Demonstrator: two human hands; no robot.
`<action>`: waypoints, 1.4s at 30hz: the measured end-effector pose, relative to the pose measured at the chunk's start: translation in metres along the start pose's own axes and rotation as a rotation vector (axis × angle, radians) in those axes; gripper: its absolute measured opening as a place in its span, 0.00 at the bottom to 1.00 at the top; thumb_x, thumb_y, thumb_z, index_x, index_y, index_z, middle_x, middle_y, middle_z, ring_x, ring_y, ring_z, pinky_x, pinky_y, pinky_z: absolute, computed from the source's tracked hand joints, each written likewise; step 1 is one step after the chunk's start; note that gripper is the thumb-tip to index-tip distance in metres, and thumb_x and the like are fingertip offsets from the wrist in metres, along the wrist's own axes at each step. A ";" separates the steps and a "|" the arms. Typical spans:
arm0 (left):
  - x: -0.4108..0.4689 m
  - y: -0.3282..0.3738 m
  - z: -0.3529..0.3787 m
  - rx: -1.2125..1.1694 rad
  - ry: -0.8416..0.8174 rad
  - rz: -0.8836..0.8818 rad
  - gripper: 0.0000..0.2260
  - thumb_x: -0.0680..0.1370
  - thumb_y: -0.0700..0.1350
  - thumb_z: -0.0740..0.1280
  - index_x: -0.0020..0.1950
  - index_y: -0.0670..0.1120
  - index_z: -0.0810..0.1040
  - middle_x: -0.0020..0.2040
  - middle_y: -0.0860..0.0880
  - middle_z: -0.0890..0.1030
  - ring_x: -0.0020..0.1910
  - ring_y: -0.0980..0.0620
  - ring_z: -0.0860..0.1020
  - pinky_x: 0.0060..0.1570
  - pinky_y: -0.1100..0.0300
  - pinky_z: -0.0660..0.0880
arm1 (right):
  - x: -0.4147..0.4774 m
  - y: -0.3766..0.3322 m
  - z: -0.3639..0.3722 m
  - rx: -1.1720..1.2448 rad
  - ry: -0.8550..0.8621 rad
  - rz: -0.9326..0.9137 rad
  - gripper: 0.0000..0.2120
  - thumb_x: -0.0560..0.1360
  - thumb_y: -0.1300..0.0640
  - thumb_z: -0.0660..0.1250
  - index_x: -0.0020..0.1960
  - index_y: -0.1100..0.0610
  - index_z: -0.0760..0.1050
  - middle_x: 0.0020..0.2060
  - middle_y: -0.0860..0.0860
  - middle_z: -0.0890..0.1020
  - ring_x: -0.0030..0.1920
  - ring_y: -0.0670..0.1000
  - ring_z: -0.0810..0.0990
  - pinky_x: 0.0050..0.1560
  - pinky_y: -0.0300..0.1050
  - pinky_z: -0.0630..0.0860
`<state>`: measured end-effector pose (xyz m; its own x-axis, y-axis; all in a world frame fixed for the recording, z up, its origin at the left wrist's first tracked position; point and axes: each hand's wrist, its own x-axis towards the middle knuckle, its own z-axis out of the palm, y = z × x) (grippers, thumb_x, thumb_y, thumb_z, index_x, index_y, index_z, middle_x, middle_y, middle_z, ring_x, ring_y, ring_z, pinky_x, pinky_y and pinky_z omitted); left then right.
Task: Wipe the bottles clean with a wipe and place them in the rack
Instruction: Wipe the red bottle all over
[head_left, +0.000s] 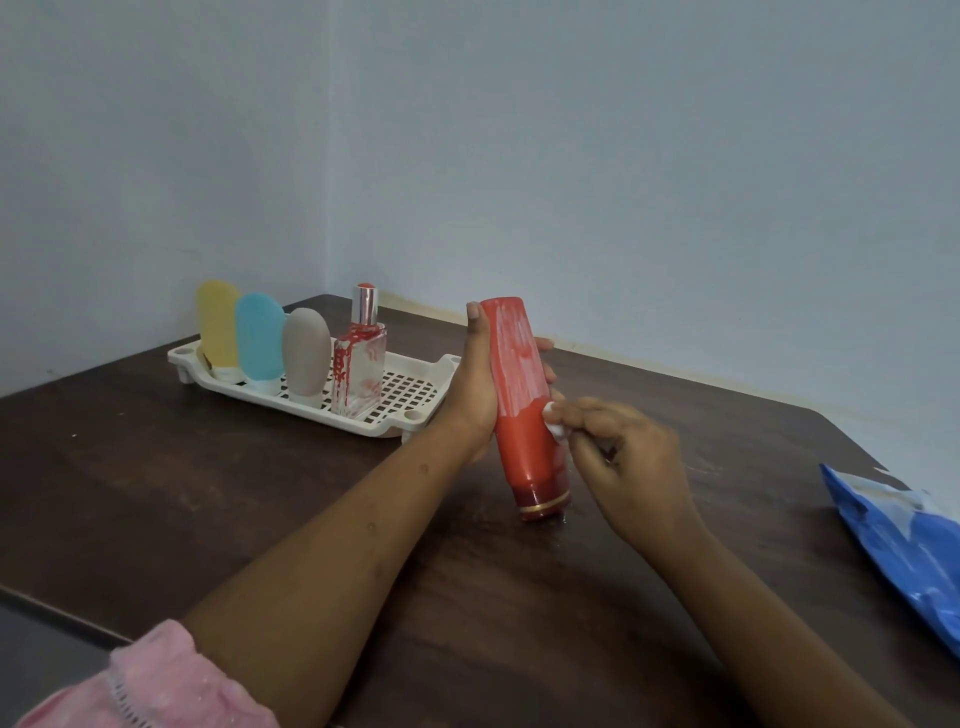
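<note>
Our right hand (631, 457) pinches the wipe (555, 422) against the red bottle (522, 395); our left hand (475, 379) clamps it. We should rub upward, firmly.

No text, label, brand or number can be read anywhere; the red bottle (522, 395) and the blue packet (904, 545) show none.

Both forearms are bare from the fingers back, with a fuzzy pink sleeve (156, 686), white-stitched, on the left.
</note>
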<state>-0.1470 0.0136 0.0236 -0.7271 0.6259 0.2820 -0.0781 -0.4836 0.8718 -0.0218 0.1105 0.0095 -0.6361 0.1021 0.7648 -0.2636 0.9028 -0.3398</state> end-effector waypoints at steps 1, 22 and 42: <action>0.000 0.000 0.000 0.002 0.001 0.002 0.40 0.77 0.68 0.39 0.54 0.38 0.76 0.36 0.43 0.79 0.33 0.47 0.79 0.40 0.56 0.78 | 0.001 0.000 0.001 -0.014 0.012 0.008 0.10 0.74 0.63 0.67 0.54 0.56 0.81 0.51 0.43 0.79 0.54 0.42 0.78 0.55 0.26 0.71; -0.005 0.004 0.006 -0.053 -0.065 0.013 0.38 0.79 0.65 0.38 0.49 0.40 0.78 0.40 0.43 0.83 0.40 0.47 0.82 0.48 0.53 0.78 | 0.003 -0.010 0.003 0.107 0.074 0.151 0.11 0.76 0.58 0.66 0.57 0.54 0.80 0.51 0.42 0.79 0.53 0.29 0.74 0.53 0.23 0.69; -0.007 0.004 0.007 -0.064 -0.085 0.018 0.38 0.79 0.65 0.38 0.48 0.39 0.78 0.38 0.43 0.83 0.38 0.48 0.82 0.45 0.55 0.79 | 0.003 -0.011 0.006 0.105 0.093 0.064 0.11 0.75 0.60 0.68 0.57 0.56 0.80 0.55 0.46 0.80 0.57 0.40 0.77 0.56 0.30 0.73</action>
<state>-0.1381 0.0115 0.0278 -0.6686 0.6649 0.3330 -0.1108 -0.5318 0.8396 -0.0253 0.0988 0.0125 -0.5852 0.2005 0.7857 -0.3021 0.8453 -0.4407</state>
